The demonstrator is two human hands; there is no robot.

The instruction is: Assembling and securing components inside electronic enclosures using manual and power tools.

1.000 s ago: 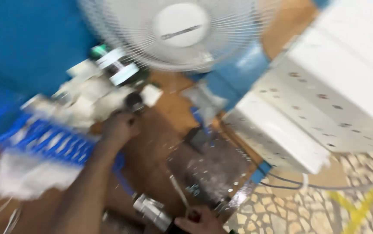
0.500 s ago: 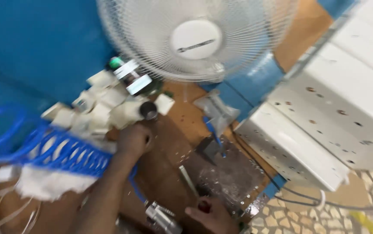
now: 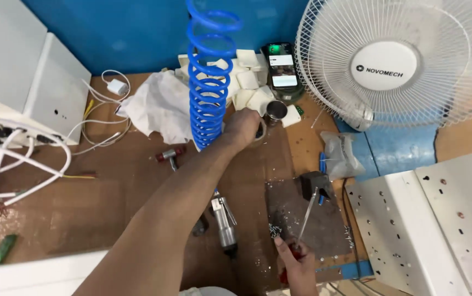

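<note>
Left hand [image 3: 242, 127] stretched far out toward the back of the brown surface [image 3: 109, 186], fingers curled around a small roll [image 3: 259, 130] that is mostly hidden, so cannot tell how tight. Touching the bottom of the blue coiled hose [image 3: 208, 82], which climbs straight up. Just beside that hand, a shiny metal cup [image 3: 275, 111] and a heap of white foam blocks [image 3: 247, 82]. Behind those, a phone [image 3: 283, 68] with a lit screen, leaning near the back edge. Right hand [image 3: 297, 268] down at the front edge, closed around the red handle of a screwdriver [image 3: 305, 222]. Thin metal tip resting on a dark metal plate [image 3: 301, 219], close to a small black block [image 3: 314, 183]. Tiny screws scattered on the plate. Grey air tool [image 3: 224, 222] lying between the two arms. White rag [image 3: 156, 107] left of the hose. White fan [image 3: 395, 60] at the back right corner. White metal panels [image 3: 428, 225] with holes along the right edge. White cables [image 3: 22, 159] at the left edge.
</note>
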